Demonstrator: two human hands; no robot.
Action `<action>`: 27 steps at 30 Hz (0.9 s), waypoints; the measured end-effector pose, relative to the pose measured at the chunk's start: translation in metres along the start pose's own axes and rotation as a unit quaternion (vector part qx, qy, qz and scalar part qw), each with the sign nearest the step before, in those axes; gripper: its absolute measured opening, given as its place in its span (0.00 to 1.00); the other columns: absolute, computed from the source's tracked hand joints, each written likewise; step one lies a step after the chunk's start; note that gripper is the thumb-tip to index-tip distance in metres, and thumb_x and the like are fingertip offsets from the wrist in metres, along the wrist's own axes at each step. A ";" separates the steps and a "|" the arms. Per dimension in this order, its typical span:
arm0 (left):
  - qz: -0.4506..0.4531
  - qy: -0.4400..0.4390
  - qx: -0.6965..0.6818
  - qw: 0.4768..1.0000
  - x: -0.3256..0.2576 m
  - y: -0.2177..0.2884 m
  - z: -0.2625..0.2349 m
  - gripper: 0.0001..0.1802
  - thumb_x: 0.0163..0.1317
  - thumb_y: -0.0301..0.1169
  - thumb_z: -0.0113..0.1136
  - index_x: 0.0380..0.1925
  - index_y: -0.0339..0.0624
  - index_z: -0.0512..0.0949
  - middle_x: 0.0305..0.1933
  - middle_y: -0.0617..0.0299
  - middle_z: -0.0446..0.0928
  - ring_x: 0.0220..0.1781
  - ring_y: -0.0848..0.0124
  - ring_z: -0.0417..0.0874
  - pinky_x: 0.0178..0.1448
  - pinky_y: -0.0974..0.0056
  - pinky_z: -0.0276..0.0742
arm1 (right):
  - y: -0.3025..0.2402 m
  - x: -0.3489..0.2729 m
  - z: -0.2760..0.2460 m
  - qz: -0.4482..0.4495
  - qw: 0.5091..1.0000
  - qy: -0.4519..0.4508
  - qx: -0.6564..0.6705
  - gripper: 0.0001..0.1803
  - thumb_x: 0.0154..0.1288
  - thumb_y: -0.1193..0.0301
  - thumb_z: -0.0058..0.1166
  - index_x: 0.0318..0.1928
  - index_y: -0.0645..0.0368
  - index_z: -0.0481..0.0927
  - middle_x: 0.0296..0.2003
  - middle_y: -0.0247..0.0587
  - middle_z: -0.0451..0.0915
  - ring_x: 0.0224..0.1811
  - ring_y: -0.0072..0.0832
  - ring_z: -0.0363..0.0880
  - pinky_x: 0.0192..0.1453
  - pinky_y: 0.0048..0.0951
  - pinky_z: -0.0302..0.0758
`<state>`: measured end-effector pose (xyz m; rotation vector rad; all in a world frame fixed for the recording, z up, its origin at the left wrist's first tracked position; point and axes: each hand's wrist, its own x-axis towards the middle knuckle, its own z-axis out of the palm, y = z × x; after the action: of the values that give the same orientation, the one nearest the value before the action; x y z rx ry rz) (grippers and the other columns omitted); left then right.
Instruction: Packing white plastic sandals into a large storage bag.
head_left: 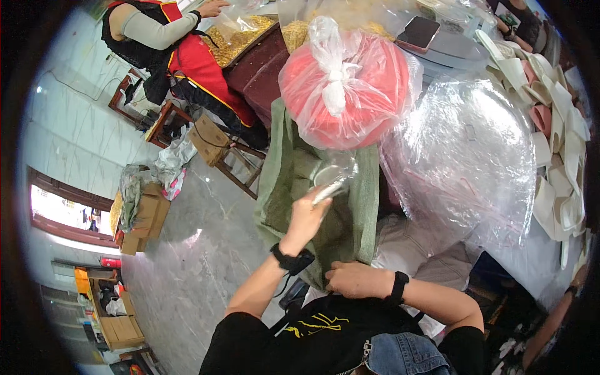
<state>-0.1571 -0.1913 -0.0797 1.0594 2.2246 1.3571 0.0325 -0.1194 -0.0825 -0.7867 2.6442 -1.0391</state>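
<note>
My left hand [304, 217] is closed on a small clear plastic bag [339, 177], held over the mouth of a green woven sack [270, 197]. The sack gapes between me and the table, its inside partly in shadow. Low at the sack's near rim, my right hand [357, 279] is closed, its fingers gripping the green fabric. Just beyond the sack sits a large knotted clear bag [350, 87] with red contents. What lies at the bottom of the sack I cannot make out.
A big stack of clear plastic bags [465, 162] lies on the right. Farther right are many pale curved pieces [556, 144]. A phone [417, 33] rests on the table. Another person in a red apron [200, 72] works by a tray of yellow pieces [240, 39]. A wooden stool [240, 165] stands left.
</note>
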 end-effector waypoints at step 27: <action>-0.132 -0.365 0.772 0.503 0.130 -0.192 -0.076 0.19 0.72 0.39 0.58 0.58 0.45 0.80 0.63 0.52 0.78 0.63 0.60 0.81 0.64 0.55 0.78 | -0.020 -0.009 0.007 0.075 0.986 0.081 -0.126 0.08 0.53 0.68 0.57 0.24 0.58 0.86 0.34 0.38 0.80 0.47 0.36 0.77 0.43 0.36 0.79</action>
<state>-0.3719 -0.1954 -0.1952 1.1082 2.1620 -1.4999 0.0503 -0.1310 -0.0747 -0.5545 2.9613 -0.7692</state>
